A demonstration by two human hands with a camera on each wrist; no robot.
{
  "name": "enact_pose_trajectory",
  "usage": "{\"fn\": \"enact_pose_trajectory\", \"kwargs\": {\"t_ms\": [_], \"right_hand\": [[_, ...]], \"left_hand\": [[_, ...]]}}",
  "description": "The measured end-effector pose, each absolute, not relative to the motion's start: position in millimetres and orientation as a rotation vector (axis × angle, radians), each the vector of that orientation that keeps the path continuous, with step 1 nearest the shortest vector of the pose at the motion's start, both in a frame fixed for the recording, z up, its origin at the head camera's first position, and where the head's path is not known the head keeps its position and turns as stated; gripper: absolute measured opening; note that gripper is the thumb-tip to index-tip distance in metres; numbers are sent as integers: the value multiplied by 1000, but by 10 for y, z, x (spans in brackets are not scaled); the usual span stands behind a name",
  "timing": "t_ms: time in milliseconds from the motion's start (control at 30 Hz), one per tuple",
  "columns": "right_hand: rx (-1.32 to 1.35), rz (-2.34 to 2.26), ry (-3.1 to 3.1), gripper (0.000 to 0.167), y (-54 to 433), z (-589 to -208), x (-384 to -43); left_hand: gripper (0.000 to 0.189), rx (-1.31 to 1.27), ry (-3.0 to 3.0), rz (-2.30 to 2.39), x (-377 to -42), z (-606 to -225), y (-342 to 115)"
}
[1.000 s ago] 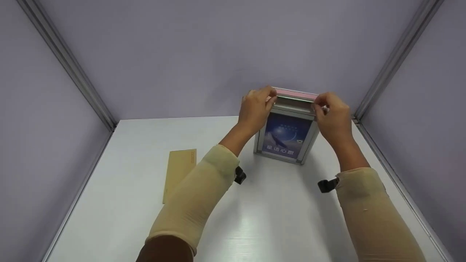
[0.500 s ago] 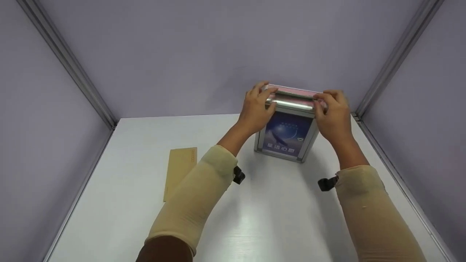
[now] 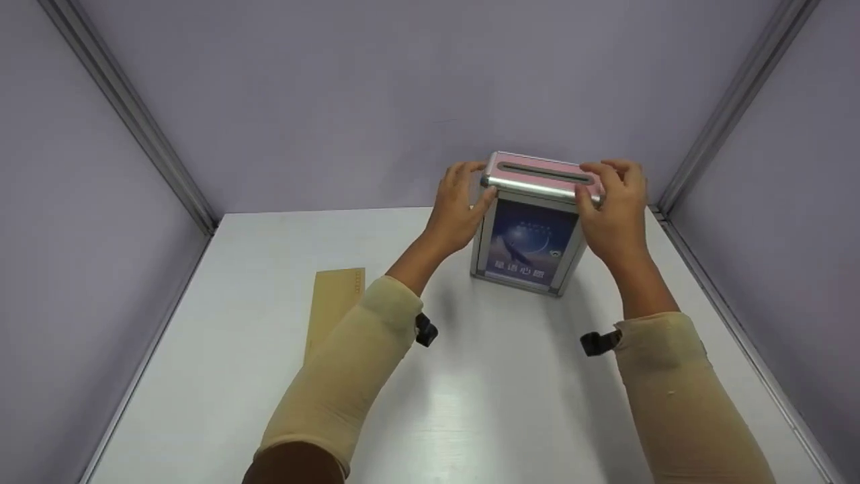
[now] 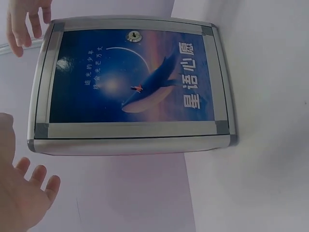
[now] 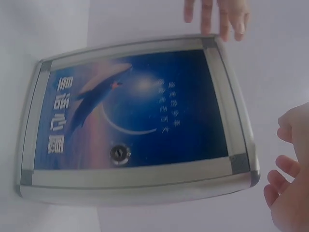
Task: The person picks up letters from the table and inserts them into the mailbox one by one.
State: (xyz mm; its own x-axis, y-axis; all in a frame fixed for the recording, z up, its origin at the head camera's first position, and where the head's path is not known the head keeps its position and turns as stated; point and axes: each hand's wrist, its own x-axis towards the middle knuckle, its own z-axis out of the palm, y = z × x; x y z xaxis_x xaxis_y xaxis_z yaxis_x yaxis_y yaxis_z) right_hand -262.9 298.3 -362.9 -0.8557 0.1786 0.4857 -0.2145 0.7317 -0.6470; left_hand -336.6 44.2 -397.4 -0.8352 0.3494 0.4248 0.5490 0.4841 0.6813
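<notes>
- Silver-framed box stands upright on the surface, so likely self-supporting.
- Your left hand and right hand flank its top, fingers apart, clamped on nothing.

Soft light is falling from above, and the walls around me are looking dim and greyish-purple. The white table is glowing brighter, with a blurry glare spreading between my sleeves, which are casting faint, soft-edged shadows on it. A pale shadow is showing on the back wall, left of the box, whose silver top edge is gleaming. My left wrist view is coming through fairly crisp, a small reflection glinting on the blue panel; my right is looking hazy, its lettering blurring. Both are bowing the box's edges.
</notes>
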Motion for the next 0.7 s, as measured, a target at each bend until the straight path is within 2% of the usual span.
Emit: {"fn": "enact_pose_trajectory", "kwargs": {"t_ms": [267, 467, 700], "right_hand": [[43, 1182, -2189, 28, 2708, -3791, -2416], [110, 1323, -2185, 25, 2419, -4144, -2292], [123, 1488, -2351, 27, 2134, -4575, -2190]], "left_hand": [[42, -644, -2369, -1404, -3423, -4288, -56], [38, -509, -2381, -1348, -3441, -4656, -589], [43, -328, -2531, -1290, -3395, -5133, -1213]]}}
